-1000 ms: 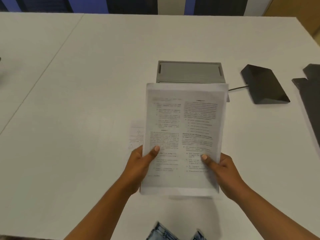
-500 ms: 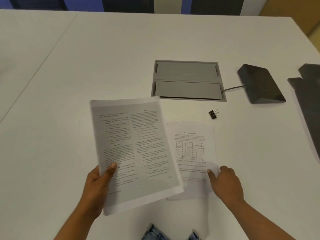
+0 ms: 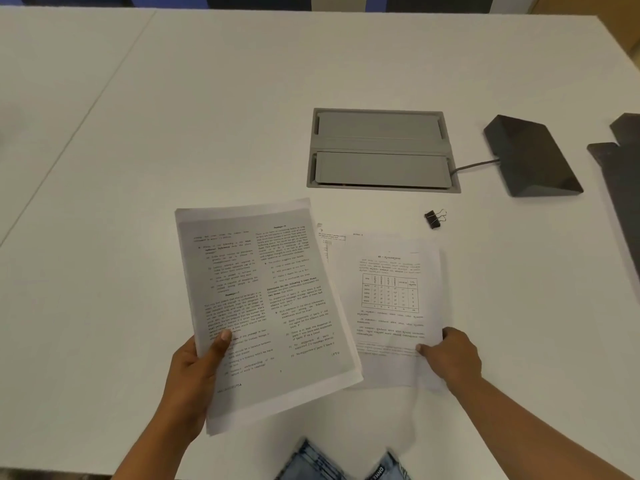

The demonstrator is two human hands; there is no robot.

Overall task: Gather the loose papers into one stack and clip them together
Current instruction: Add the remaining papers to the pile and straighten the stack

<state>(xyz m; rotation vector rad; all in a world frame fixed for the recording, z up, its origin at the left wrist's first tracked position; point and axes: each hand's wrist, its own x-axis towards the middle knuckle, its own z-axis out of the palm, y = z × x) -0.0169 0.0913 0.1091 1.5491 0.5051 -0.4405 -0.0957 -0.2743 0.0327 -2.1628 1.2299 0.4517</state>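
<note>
My left hand (image 3: 194, 372) grips a printed two-column sheet (image 3: 263, 306) by its lower left edge and holds it tilted above the white table (image 3: 138, 168). To its right a second printed sheet with a small data table (image 3: 388, 306) lies flat, with a further sheet's corner (image 3: 332, 237) peeking out beneath it. My right hand (image 3: 450, 358) pinches the flat sheet at its lower right edge, and the paper is blurred there. A small black binder clip (image 3: 433, 218) lies on the table just beyond the flat sheets.
A grey recessed cable box (image 3: 381, 150) is set into the table behind the papers, with a cable running to a black wedge-shaped device (image 3: 530, 157) on the right. Dark flat items (image 3: 623, 174) lie at the far right edge. Denim-clad knees (image 3: 339, 462) show below the near edge.
Both hands held one stack upright a second ago. The left hand has since carried the top sheet to the left, uncovering the flat sheets and the clip; the right hand moved onto the flat sheet.
</note>
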